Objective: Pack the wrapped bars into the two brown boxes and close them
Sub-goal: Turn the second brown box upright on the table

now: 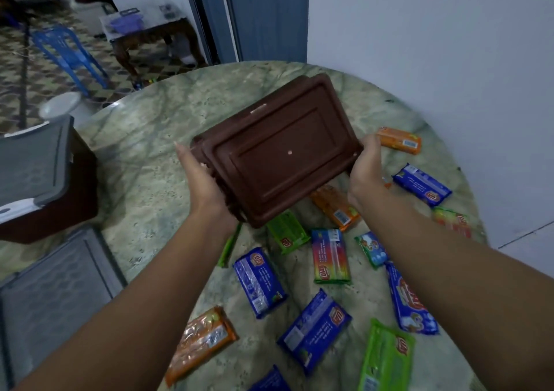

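I hold a brown plastic box in the air above the table, tilted so its flat underside faces me. My left hand grips its left side and my right hand grips its right side. Another brown box with a grey lid stands at the table's left edge. Several wrapped bars lie scattered on the marble table: blue ones, orange ones, green ones and a multicoloured one.
A second grey lid lies at the table's near left. A white wall runs along the right side of the table. Beyond the far left edge are a blue plastic chair, a white stool and a low table.
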The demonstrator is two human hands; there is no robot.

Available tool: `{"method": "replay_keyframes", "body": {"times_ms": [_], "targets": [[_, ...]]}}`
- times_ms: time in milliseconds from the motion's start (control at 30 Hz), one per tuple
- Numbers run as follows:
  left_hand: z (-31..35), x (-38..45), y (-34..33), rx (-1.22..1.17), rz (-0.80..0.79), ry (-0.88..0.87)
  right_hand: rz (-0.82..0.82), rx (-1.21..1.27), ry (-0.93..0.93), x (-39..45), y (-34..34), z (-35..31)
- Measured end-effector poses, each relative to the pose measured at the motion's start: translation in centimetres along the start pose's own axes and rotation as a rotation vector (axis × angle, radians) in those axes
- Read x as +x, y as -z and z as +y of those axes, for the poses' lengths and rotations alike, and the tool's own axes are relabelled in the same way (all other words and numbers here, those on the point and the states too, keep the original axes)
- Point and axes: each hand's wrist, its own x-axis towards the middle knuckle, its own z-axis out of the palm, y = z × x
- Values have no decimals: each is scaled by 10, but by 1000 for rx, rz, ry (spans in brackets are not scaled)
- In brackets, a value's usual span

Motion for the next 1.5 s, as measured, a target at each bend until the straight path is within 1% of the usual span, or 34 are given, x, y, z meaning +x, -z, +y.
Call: {"method": "replay_keyframes", "body": {"times_ms": [67, 200, 300, 400, 433, 500, 567, 633, 733, 833, 933, 1100, 1333, 1433, 1500], "targets": [[12, 9, 23, -15, 8, -42, -29, 24, -11, -16, -3, 3], [41, 16, 66, -66, 12, 16, -87, 42, -76, -39, -18, 19], [61, 18, 104, -146, -65, 19, -134, 117, -129, -58, -33, 27], [73, 27, 143, -180, -156, 119, -211, 163, -170, -76, -46, 34], [76, 32, 157, -147, -179, 150, -247, 177, -183, -83, -51, 36], [80, 49, 189, -65, -157, 195, -298, 172, -229, -96, -65, 46], [78, 69, 218, 30, -108, 195, -284, 79, -236, -112, -81, 55], [80, 85, 248, 128, -102, 149, -243, 32, -207, -128, -101, 67], [86, 100, 284, 339, -139, 68, -175, 51, -194, -157, -127, 82], [97, 106, 310, 532, -184, 15, -146, 20, -217, -178, -141, 102], [112, 109, 335, 695, -174, -69, -143, -3, -287, -204, -150, 117], [122, 96, 365, 769, -211, -92, -143, -23, -295, -234, -161, 132], [112, 82, 399, 792, -134, -116, -211, -216, -317, -262, -162, 153], [105, 83, 409, 917, -101, -139, -227, -303, -301, -274, -157, 159], [101, 80, 412, 1065, -77, -180, -224, -345, -285, -277, -153, 162]]}}
